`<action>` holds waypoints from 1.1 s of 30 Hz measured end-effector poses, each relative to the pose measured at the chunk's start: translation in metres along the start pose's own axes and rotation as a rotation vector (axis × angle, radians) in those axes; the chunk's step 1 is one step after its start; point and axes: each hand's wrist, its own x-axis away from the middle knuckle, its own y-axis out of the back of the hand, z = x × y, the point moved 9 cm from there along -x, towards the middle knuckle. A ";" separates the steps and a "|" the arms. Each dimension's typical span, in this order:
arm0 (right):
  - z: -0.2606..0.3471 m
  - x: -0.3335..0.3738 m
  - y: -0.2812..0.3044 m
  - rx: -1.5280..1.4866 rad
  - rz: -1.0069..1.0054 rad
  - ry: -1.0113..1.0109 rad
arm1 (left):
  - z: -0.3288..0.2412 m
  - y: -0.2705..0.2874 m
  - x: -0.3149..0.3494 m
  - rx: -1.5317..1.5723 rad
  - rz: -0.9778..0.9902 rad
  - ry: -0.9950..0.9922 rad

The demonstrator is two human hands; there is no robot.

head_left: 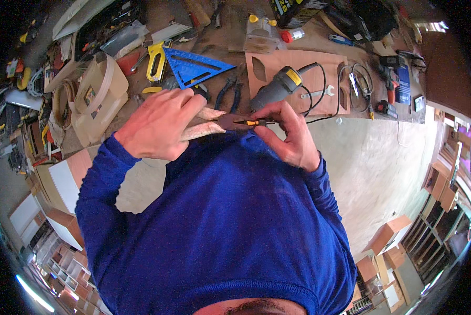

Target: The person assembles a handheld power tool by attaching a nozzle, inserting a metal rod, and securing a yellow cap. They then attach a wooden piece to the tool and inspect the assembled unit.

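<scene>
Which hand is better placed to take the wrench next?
Probably the right hand: the wrench lies nearer, though that hand pinches a small orange and black piece. The left hand, farther away, grips a pale-handled tool.

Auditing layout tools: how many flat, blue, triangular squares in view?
1: the blue triangular square lies on the brown bench, beyond the bare left hand; clutter could hide others.

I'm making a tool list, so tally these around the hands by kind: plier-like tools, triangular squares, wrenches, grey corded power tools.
Plier-like tools: 2 (whitish-handled pair in the left hand; dark-blue-handled pair)
Triangular square: 1
Wrench: 1
Grey corded power tool: 1
Total: 5
</scene>
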 end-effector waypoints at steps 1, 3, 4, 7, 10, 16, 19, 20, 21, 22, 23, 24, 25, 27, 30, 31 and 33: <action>-0.003 0.001 -0.005 -0.041 0.016 -0.033 | -0.001 0.002 0.002 -0.032 0.038 0.022; -0.001 0.001 -0.014 -0.049 0.056 0.001 | -0.006 0.011 0.006 -0.102 0.061 0.017; -0.002 0.002 -0.018 -0.083 0.076 -0.012 | -0.009 0.015 0.008 -0.143 0.068 0.007; -0.005 0.005 -0.034 -0.048 0.219 -0.058 | -0.014 0.023 0.011 -0.226 0.084 -0.018; -0.006 0.007 -0.047 -0.133 0.303 -0.118 | -0.024 0.031 0.012 -0.305 0.052 -0.107; 0.003 0.012 -0.068 -0.156 0.353 -0.218 | -0.020 0.037 0.012 -0.372 0.141 -0.143; 0.014 0.015 -0.073 -0.098 0.355 -0.206 | -0.012 0.046 0.022 -0.251 0.194 -0.178; 0.022 0.014 -0.074 -0.054 0.336 -0.143 | -0.005 0.045 0.025 -0.190 0.239 -0.163; 0.029 0.013 -0.075 -0.011 0.317 -0.081 | 0.001 0.047 0.028 -0.122 0.253 -0.167; 0.034 0.012 -0.076 0.040 0.312 -0.025 | 0.005 0.047 0.031 -0.044 0.271 -0.171; 0.039 0.012 -0.075 0.090 0.269 0.010 | 0.014 0.044 0.035 0.003 0.318 -0.135; 0.044 0.012 -0.073 0.140 0.236 0.057 | 0.024 0.042 0.040 0.059 0.366 -0.101; 0.043 0.013 -0.075 0.224 0.246 0.049 | 0.029 0.045 0.044 0.134 0.343 -0.117; 0.041 0.017 -0.045 0.301 -0.022 -0.084 | 0.077 0.066 0.048 0.007 0.302 0.012; 0.013 0.019 -0.043 0.177 -0.084 -0.360 | 0.119 0.080 0.052 -0.019 0.204 0.056; 0.005 0.018 -0.045 0.124 -0.082 -0.415 | 0.133 0.078 0.056 -0.021 0.224 0.113; -0.019 -0.006 -0.049 -0.168 -0.217 -0.386 | 0.132 0.074 0.057 -0.018 0.182 0.017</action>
